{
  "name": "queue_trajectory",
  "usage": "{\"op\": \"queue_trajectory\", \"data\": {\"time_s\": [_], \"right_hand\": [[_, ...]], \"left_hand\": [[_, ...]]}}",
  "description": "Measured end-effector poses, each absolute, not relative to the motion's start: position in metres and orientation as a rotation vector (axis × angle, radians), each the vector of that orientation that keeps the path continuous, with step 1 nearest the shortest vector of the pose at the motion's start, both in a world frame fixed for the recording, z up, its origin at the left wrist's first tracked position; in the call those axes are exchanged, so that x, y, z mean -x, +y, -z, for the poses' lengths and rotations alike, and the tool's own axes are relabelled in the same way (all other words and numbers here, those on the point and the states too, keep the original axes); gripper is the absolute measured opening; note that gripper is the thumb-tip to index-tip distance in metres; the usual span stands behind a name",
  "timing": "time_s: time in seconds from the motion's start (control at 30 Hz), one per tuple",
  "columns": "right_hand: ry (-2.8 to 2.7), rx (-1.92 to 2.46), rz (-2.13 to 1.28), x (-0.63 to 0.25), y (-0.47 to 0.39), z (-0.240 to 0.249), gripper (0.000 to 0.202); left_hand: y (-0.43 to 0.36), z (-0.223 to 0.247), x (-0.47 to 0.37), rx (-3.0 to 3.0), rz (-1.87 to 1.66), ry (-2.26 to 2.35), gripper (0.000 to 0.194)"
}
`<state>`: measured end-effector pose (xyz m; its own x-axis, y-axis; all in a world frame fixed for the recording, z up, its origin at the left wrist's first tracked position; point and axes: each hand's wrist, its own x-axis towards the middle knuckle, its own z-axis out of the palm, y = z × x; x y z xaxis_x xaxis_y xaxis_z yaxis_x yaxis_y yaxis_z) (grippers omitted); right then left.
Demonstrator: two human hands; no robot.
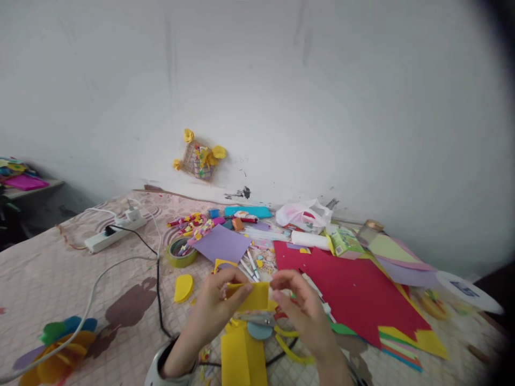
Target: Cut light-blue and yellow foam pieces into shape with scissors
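Observation:
My left hand (pixel 221 303) pinches a small yellow craft-sheet strip (pixel 257 297) between thumb and fingers, holding it above the table. At the strip's right end is my right hand (pixel 298 303), its thumb and fingertips drawn together beside a small whitish bit; what they grip is too small to make out. Directly below the strip lie scissors (pixel 257 319), partly hidden, and a pale blue rounded piece (pixel 259 331). A larger folded yellow sheet (pixel 243 359) is nearest to me. Yellow curved strips (pixel 295 351) lie under my right hand.
A red sheet (pixel 341 289) covers much of the right side. Purple sheet (pixel 223 244), green tape roll (pixel 181 253) and white pens (pixel 251 265) lie ahead. A power strip (pixel 116 234) and cables (pixel 159 295) occupy the left; a glass jar (pixel 369 233) stands back right.

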<state>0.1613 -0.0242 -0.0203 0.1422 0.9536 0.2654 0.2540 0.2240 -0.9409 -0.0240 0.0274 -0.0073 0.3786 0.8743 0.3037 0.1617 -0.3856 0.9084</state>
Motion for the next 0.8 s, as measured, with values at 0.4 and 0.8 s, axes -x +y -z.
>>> {"op": "queue_trajectory", "data": {"time_s": [0.4, 0.8], "right_hand": [[-1.542, 1.309, -0.822, -0.151, -0.023, 0.014, 0.013], [-1.23, 1.264, -0.746, -0.173, -0.029, 0.018, 0.017]], "left_hand": [[0.016, 0.01, 0.002, -1.844, -0.999, 0.963, 0.009], [0.022, 0.0, 0.019, -1.805, -1.065, 0.931, 0.012]]}}
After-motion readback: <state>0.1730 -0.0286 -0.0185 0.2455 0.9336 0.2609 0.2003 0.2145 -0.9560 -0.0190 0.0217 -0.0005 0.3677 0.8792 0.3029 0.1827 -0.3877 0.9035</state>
